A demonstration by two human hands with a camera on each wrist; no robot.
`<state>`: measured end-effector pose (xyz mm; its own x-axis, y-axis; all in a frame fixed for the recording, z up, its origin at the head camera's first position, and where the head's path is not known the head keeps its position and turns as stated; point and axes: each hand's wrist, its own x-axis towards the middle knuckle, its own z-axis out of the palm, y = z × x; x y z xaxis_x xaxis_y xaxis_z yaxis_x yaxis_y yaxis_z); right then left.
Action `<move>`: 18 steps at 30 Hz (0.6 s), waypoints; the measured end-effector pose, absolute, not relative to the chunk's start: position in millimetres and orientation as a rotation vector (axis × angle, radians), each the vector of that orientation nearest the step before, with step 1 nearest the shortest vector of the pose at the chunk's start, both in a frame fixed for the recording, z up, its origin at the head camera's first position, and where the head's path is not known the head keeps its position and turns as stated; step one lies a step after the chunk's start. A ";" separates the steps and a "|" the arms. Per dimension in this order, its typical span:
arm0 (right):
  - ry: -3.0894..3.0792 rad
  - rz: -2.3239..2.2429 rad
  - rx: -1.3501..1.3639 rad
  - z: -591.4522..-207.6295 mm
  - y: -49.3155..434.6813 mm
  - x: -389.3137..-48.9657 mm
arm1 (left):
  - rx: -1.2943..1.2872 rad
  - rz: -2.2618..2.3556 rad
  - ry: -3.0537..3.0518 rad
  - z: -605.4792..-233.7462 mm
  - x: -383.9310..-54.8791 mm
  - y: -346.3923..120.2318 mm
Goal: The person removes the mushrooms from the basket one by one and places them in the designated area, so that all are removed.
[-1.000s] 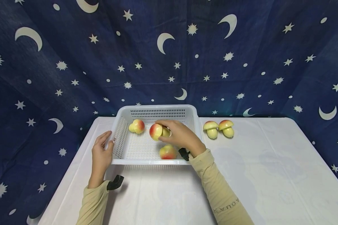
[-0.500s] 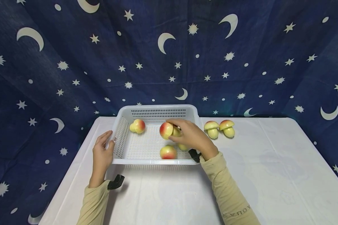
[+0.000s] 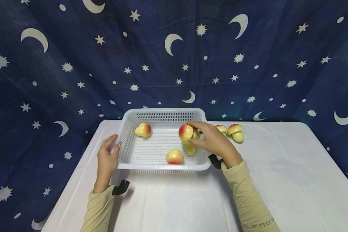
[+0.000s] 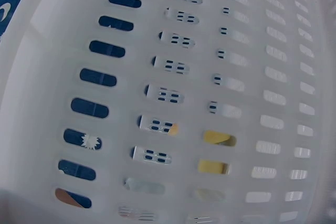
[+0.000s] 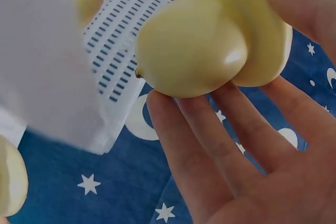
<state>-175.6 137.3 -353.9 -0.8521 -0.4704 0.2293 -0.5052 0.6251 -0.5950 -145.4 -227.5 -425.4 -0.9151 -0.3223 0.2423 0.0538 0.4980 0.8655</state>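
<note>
My right hand pinches a toy mushroom with a red-and-yellow cap, over the right part of a white plastic basket. In the right wrist view the thumb and fingers hold its cap and the pale yellow stem faces the camera. Another mushroom lies in the basket below it, partly hidden. Two more lie in the basket: one mushroom at the back left, one mushroom near the front wall. My left hand rests at the basket's left side, fingers loosely extended.
Right of the basket, two mushrooms stand on the white-covered table: one mushroom in full view, the nearer mushroom partly behind my right hand. A dark blue curtain with moons and stars hangs behind.
My right hand has carried the held mushroom rightward across the basket, from its middle to near its right wall. The left hand has stayed at the left side.
</note>
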 end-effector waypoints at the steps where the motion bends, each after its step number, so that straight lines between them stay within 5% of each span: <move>1: -2.788 1.042 0.829 -354.0 138.8 -175.1 | 0.225 -1.390 -2.374 -425.4 -145.4 -227.5; 18: -2.772 0.999 0.794 -354.6 162.8 -170.5 | 0.225 -1.405 -2.360 -425.5 -145.2 -227.2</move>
